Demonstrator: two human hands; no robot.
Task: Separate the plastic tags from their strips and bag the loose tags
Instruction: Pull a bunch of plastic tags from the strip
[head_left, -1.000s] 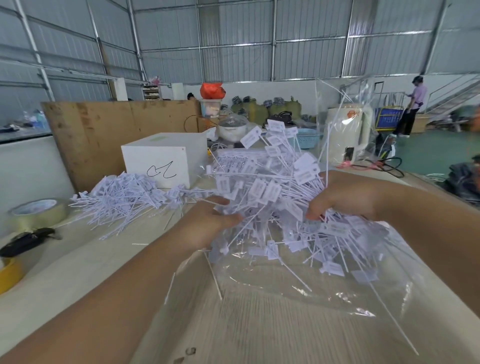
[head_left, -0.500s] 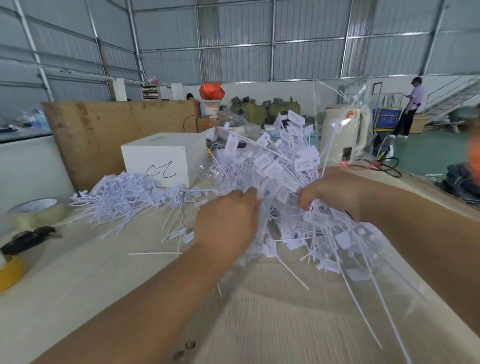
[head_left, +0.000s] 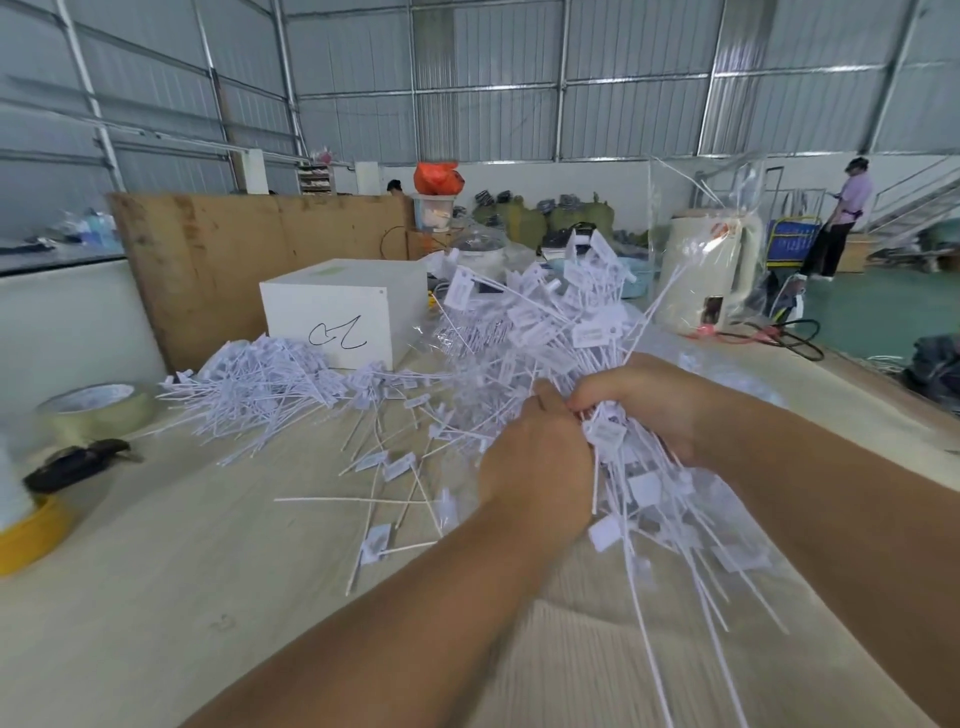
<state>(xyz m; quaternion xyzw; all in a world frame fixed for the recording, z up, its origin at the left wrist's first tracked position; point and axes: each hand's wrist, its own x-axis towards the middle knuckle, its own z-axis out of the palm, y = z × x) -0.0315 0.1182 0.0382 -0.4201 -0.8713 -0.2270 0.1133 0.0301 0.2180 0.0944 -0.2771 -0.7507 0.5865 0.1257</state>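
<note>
- Your left hand (head_left: 535, 457) and right hand (head_left: 644, 402) meet mid-frame, each grip curled round one big bunch of tags (head_left: 561, 332).
- More tags lie loose on the tabletop (head_left: 156, 597), a pile (head_left: 265, 379) just before the white box (head_left: 345, 306).

Table (head_left: 156, 597): pale wood, bare toward 7 o'clock.
Tag pile (head_left: 260, 384): at 10 o'clock, just in front of the white box (head_left: 343, 306).
Loose tags (head_left: 395, 483): scattered near centre.
Tape roll (head_left: 98, 408): at 9 o'clock.
Kettle (head_left: 706, 270): at 1 o'clock.
</note>
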